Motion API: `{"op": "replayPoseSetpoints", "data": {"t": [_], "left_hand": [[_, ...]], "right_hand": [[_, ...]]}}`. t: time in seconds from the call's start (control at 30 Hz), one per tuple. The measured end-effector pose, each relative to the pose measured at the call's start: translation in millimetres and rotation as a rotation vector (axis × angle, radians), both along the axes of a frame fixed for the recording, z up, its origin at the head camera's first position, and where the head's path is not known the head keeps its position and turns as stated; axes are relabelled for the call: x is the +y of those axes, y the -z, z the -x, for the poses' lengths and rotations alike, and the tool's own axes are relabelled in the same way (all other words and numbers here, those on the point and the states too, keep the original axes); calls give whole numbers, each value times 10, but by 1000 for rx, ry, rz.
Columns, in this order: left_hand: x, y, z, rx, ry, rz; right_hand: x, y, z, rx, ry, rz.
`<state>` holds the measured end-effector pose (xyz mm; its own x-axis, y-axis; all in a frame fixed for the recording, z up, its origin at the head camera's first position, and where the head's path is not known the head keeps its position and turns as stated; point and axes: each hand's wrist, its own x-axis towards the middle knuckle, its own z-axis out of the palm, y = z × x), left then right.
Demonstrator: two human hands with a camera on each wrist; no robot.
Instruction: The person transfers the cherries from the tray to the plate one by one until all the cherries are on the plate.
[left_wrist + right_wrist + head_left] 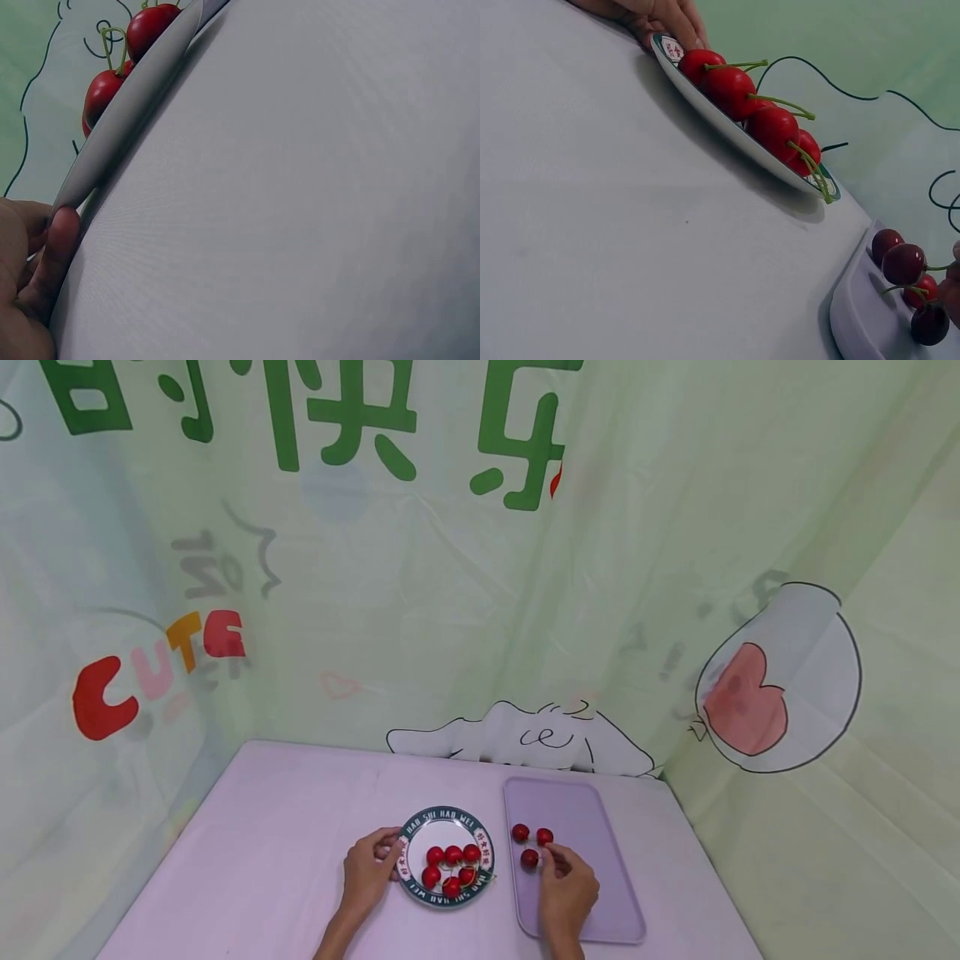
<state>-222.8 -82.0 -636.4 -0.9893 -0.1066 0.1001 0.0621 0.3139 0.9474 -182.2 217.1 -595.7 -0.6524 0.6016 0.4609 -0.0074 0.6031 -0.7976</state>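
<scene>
My left hand (367, 870) grips the left rim of a round white plate (447, 833) with a dark green lettered border. Several bright red cherries (453, 855) with green stems lie on the plate. My right hand (567, 893) is over a lilac tray (573, 802), its thumb and fingertips pinching at a cherry's stem. Dark red cherries (904, 264) are grouped around those fingertips in the right wrist view, with a brighter red cherry (921, 291) among them. Most of the right hand is outside that view.
The plate and tray stand side by side on a pale table (300, 810), a narrow gap between them. A printed curtain (450, 610) with green characters and drawings hangs behind the table and along both sides.
</scene>
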Motion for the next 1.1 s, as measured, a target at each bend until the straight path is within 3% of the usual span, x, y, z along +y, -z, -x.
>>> {"op": "replayPoseSetpoints", "data": {"t": [0.2, 0.43, 0.77, 1.1], "left_hand": [[7, 10, 9, -1, -8, 7], [10, 2, -2, 1, -7, 16], [2, 49, 33, -14, 2, 10], [13, 83, 43, -20, -5, 22]], "right_hand": [[20, -23, -24, -17, -23, 106], [43, -23, -18, -3, -93, 345], [77, 68, 3, -3, -179, 600], [37, -11, -15, 1, -193, 669]]}}
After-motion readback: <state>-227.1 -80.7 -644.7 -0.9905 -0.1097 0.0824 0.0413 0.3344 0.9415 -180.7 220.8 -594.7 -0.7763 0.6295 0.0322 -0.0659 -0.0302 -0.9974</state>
